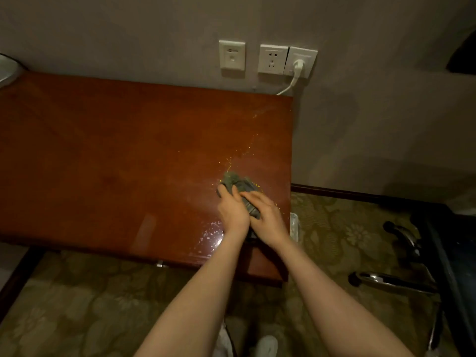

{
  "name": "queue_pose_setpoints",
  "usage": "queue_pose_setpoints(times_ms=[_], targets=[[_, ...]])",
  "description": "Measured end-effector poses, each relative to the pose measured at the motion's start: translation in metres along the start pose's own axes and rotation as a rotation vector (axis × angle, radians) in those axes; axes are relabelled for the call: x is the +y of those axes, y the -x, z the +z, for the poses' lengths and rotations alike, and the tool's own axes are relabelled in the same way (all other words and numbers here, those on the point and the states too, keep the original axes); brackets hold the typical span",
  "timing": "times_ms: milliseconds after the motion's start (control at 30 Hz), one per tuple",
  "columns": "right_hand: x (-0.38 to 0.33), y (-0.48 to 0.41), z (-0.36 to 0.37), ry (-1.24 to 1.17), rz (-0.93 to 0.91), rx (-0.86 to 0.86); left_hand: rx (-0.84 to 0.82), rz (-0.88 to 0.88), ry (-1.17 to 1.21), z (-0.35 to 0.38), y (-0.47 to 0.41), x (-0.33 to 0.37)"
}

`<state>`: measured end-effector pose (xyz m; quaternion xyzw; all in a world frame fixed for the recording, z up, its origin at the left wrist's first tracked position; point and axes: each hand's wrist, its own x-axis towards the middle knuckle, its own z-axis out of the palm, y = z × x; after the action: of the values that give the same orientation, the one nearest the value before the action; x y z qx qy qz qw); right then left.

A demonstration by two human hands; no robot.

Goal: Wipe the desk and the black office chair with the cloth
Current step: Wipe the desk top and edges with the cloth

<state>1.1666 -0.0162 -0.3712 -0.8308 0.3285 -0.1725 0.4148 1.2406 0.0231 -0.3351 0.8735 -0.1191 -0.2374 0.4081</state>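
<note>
Cloth (235,183): one, grey-green, crumpled into a thick wad, sitting on the desk (116,155) near its right end, closer to the front edge than to the wall. Desk: one, reddish-brown wood with a glossy top, long side against the wall. Yellow specks (240,153) trail diagonally across the top from the cloth toward the back right corner; pale flecks and a bright glare patch (212,234) lie near the front edge, beside the left wrist. Hands: two, bare, side by side and touching. Left hand (233,212) has its fingers bent over the cloth's far part, gripping it against the wood. Right hand (268,220) grips the cloth's near end, a strip of fabric showing between the two hands. Black office chair (448,253): one, at far right, well apart from the desk, only partly in view; two chrome base legs (386,279) visible with dark ends. Wall plates (231,56): three, white, above the desk's back edge; the rightmost carries one white plug (298,67) and cable. Floor: olive carpet (77,305), floral pattern.
</note>
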Motion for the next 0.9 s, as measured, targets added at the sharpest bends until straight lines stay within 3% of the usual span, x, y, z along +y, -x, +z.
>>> queue_pose_setpoints(times_ms=[167, 333, 467, 600, 900], targets=[[-0.053, -0.004, 0.044, -0.114, -0.003, 0.068, 0.150, 0.166, -0.105, -0.055, -0.022, -0.012], [-0.083, -0.005, 0.093, -0.183, 0.038, -0.086, 0.183, 0.132, -0.248, -0.097, -0.048, -0.043], [-0.082, -0.016, 0.121, -0.015, 0.058, -0.226, 0.152, 0.039, -0.297, -0.106, -0.072, -0.068], [-0.082, -0.032, 0.134, 0.180, 0.068, -0.191, 0.095, 0.067, -0.326, -0.102, -0.102, -0.071], [-0.080, -0.074, 0.133, 0.046, 0.173, -0.039, -0.062, 0.214, -0.478, -0.086, -0.149, -0.038]])
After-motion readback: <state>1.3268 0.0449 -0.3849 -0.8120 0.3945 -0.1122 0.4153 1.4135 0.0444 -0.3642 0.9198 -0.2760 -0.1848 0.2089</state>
